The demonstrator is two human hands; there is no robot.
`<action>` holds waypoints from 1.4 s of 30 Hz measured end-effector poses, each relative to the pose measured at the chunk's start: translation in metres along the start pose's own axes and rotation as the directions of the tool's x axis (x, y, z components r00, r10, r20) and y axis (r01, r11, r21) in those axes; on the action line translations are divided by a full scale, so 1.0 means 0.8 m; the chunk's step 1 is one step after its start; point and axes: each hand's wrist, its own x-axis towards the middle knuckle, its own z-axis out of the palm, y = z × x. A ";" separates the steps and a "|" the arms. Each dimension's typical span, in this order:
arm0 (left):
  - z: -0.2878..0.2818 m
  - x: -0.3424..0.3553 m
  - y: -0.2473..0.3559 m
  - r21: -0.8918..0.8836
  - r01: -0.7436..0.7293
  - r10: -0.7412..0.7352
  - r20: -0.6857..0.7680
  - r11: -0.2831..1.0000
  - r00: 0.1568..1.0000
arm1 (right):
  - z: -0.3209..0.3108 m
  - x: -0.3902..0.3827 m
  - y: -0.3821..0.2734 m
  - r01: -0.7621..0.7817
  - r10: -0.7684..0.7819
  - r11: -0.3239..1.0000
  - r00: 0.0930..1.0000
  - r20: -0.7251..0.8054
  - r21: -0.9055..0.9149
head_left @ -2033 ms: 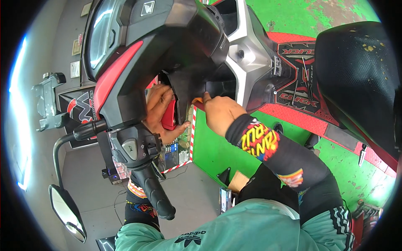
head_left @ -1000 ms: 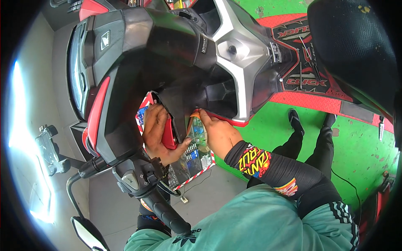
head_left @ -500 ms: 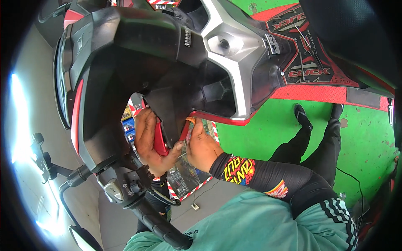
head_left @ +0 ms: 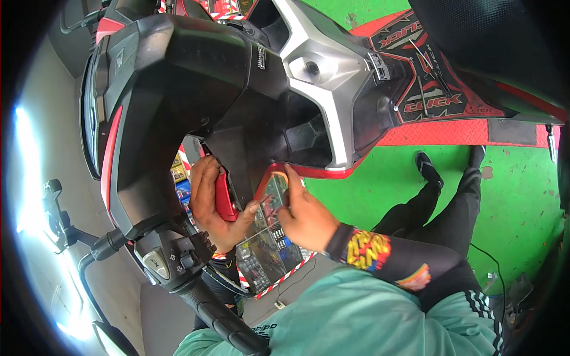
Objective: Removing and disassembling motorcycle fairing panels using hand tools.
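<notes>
My left hand (head_left: 215,204) is wrapped round a red body panel (head_left: 225,199) at the lower edge of a black scooter's front shell (head_left: 196,77). Its fingers lie along the panel's left side, with the thumb reaching right beneath it. My right hand (head_left: 309,216) is just to the right, slightly smeared by motion. Its index finger points up toward the scooter's red lower trim (head_left: 320,172), and the thumb is apart from it. The remaining fingers are partly hidden. A small thin piece by my left thumb is too unclear to name.
A handlebar grip (head_left: 217,314) crosses the lower left foreground. Loose tools (head_left: 426,95) lie on the footboard. Behind my hands stands a glass display case (head_left: 270,261) edged in red and white stripes. A person's legs (head_left: 442,196) show on the green floor (head_left: 356,204).
My right hand has shifted right and slightly down, away from my left thumb, and its thumb and index finger have spread. My left hand stays on the red panel. The view has shifted slightly.
</notes>
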 end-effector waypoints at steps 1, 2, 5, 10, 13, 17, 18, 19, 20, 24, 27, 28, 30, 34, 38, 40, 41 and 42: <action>-0.002 -0.001 0.000 -0.007 0.004 -0.004 -0.007 1.000 1.000 | -0.017 -0.008 -0.007 -0.001 0.001 1.000 1.000 0.001 -0.010; 0.000 0.001 -0.001 -0.009 -0.011 0.011 0.008 1.000 1.000 | -0.037 -0.012 -0.011 0.118 -0.124 0.969 0.992 -0.014 -0.215; -0.001 0.006 -0.001 -0.027 -0.024 0.025 0.039 0.999 0.999 | -0.108 -0.005 -0.046 0.179 -0.159 0.827 0.984 0.083 -0.532; -0.007 0.010 -0.002 -0.053 -0.066 0.071 0.085 0.996 0.994 | -0.164 0.014 -0.086 0.191 -0.152 0.661 0.981 0.120 -0.726; 0.000 0.011 -0.005 -0.097 -0.099 0.103 0.034 0.990 0.994 | -0.165 0.021 -0.083 0.233 -0.171 0.621 0.972 0.160 -0.749; 0.001 0.004 -0.008 -0.138 -0.053 0.059 0.038 0.989 0.998 | -0.150 0.030 -0.079 0.208 -0.072 0.645 0.974 0.213 -0.735; 0.003 0.003 -0.010 -0.142 -0.030 0.033 0.020 0.989 0.999 | -0.147 0.039 -0.082 0.251 -0.066 0.596 0.962 0.265 -0.763; 0.004 0.003 -0.010 -0.148 -0.032 0.034 0.008 0.988 0.999 | -0.143 0.048 -0.085 0.295 -0.056 0.545 0.947 0.316 -0.785; 0.006 0.002 -0.010 -0.135 -0.017 0.017 0.001 0.991 1.000 | -0.138 0.057 -0.082 0.331 -0.069 0.536 0.934 0.350 -0.777; 0.010 -0.008 0.001 -0.251 0.112 -0.113 0.008 0.962 0.994 | -0.128 0.095 -0.109 0.035 0.200 0.679 0.952 0.230 -0.733; 0.002 -0.030 0.020 -0.219 0.185 -0.178 0.050 0.958 0.983 | -0.129 0.102 -0.107 -0.032 0.169 0.753 0.975 0.146 -0.657; 0.020 -0.068 0.020 -0.395 0.392 -0.388 0.095 0.831 0.917 | -0.130 0.104 -0.115 -0.163 0.318 0.843 0.920 0.231 -0.512; 0.043 -0.118 0.011 -0.548 0.548 -0.554 0.174 0.632 0.814 | -0.136 0.106 -0.124 -0.370 0.487 0.865 0.782 0.390 -0.339; 0.053 -0.142 -0.017 -0.383 0.525 -0.530 0.101 0.760 0.842 | -0.143 0.110 -0.097 -0.626 0.466 0.747 0.732 0.497 0.222; 0.036 -0.119 -0.018 -0.393 0.397 -0.447 -0.040 0.830 0.894 | -0.139 0.096 -0.063 -0.056 0.079 0.995 0.944 0.320 -0.079; 0.033 -0.127 -0.041 -0.481 0.327 -0.408 -0.071 0.814 0.910 | -0.121 0.077 -0.071 0.043 0.001 0.978 0.978 0.210 -0.204; 0.034 -0.130 -0.050 -0.483 0.320 -0.403 -0.077 0.815 0.912 | -0.116 0.066 -0.073 0.114 -0.090 0.935 0.992 0.088 -0.336; 0.035 -0.132 -0.058 -0.398 0.329 -0.367 -0.022 0.857 0.930 | -0.109 0.059 -0.068 0.113 -0.111 0.960 0.994 0.021 -0.256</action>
